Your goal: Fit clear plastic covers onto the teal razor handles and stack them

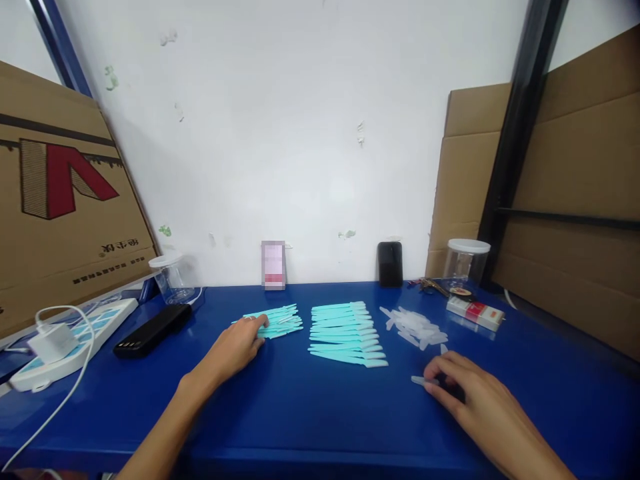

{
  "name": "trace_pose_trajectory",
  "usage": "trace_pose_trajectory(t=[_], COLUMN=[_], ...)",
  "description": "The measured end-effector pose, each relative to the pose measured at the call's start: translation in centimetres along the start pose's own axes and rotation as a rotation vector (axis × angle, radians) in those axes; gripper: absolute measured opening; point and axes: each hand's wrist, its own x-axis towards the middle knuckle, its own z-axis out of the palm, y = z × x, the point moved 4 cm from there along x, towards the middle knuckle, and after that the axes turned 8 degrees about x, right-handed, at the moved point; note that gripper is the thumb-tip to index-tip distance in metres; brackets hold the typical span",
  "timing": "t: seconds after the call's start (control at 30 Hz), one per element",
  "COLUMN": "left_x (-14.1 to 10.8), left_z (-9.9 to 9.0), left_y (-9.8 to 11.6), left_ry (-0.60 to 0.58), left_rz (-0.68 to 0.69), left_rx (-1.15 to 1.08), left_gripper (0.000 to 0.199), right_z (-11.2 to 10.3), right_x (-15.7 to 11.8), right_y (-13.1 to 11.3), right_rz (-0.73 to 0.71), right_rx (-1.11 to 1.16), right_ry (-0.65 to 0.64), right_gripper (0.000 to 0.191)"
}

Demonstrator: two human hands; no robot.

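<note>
My left hand (245,339) rests on the left pile of thin turquoise sticks (285,321), its fingers bent over the near sticks; whether it grips one is hidden. In the middle, a column of turquoise sticks with pale ends (345,333) lies side by side. Right of them is a heap of small translucent caps (415,327). Nearer the front, my right hand (457,387) pinches one translucent cap (420,381) between thumb and fingers, low over the blue table (300,413). Another cap (443,349) shows just beyond its fingers.
At left are a power strip (107,320) with a white cable, a black power bank (153,330) and a clear jar (173,280). A pink card (274,265) and black phone (390,264) lean on the wall. Another jar (465,263) and a small box (475,313) stand right.
</note>
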Motion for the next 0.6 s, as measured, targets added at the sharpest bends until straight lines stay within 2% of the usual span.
trace_pose_trajectory(t=[0.27, 0.6], left_x=[0.3, -0.3], left_z=[0.7, -1.2], left_y=[-0.1, 1.1], left_ry=[0.108, 0.186], left_rz=[-0.007, 0.012], left_rx=[0.050, 0.001], left_gripper=[0.016, 0.014], right_z=[0.0, -0.1], right_x=[0.0, 0.1], right_y=[0.6, 0.0], right_rz=[0.051, 0.051], right_rx=[0.088, 0.094], right_ry=[-0.065, -0.023], right_gripper=[0.017, 0.016])
